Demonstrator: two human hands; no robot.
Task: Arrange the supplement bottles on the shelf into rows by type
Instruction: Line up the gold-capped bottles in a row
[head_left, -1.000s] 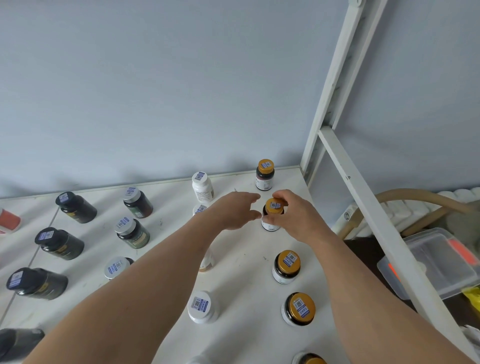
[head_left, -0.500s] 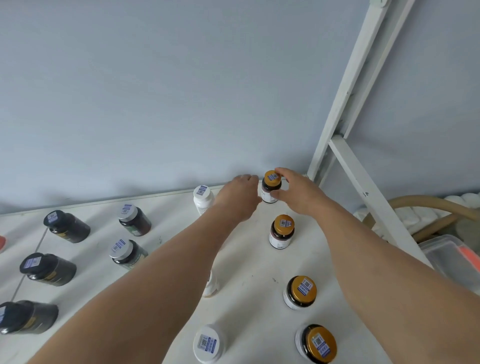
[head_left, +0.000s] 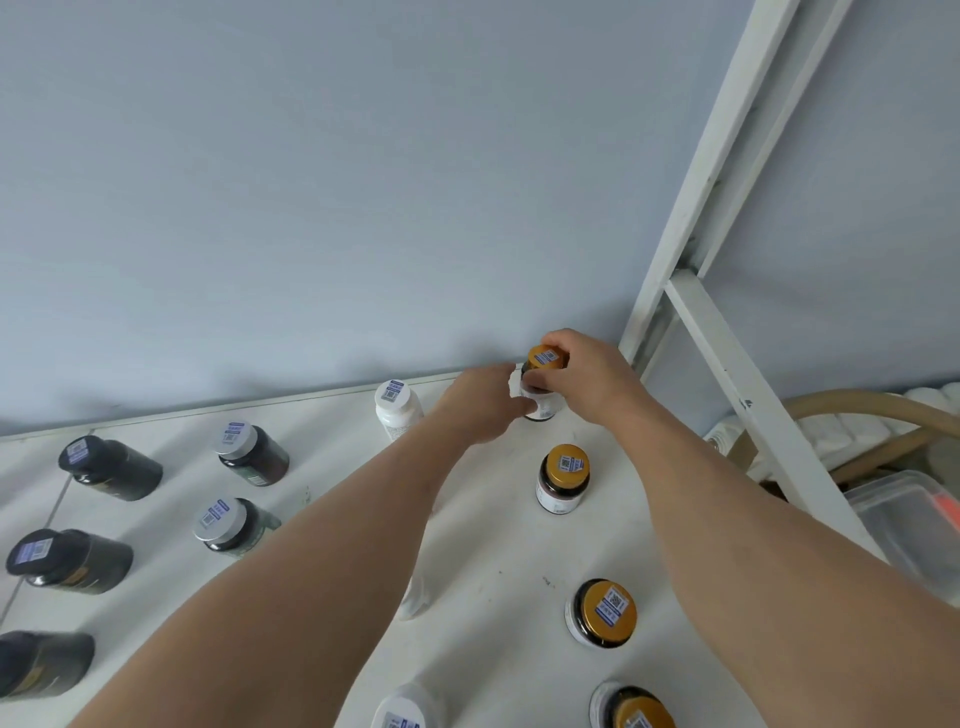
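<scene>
Both hands meet at the far right corner of the white shelf board (head_left: 493, 561), on a small dark glass bottle with a round orange cap and a white label (head_left: 543, 382). The right hand (head_left: 587, 384) grips it from the right, its fingers curled over the cap's rim and its thumb across the bottle's neck. The left hand (head_left: 480, 405) touches the bottle's left side with its fingertips bent against the white label; how tightly they close on it cannot be told. The bottle stands upright on the board, close to the pale blue wall (head_left: 363, 182) and just left of the white metal upright of the shelf frame (head_left: 691, 208). Nearer than the right hand's fingers, a second orange-capped dark bottle (head_left: 563, 478) stands apart from them, and a third (head_left: 602, 613) and fourth (head_left: 636, 709) follow in a line towards the person. Just left of the left hand's fingers stands a white plastic bottle with a white cap (head_left: 397, 408). Further left are two dark bottles with silver caps (head_left: 252, 452) (head_left: 228, 525), and beyond them three black bottles with black caps (head_left: 106, 467) (head_left: 67, 561) (head_left: 41, 662). Another white-capped bottle (head_left: 408, 706) shows at the bottom edge between the forearms.
</scene>
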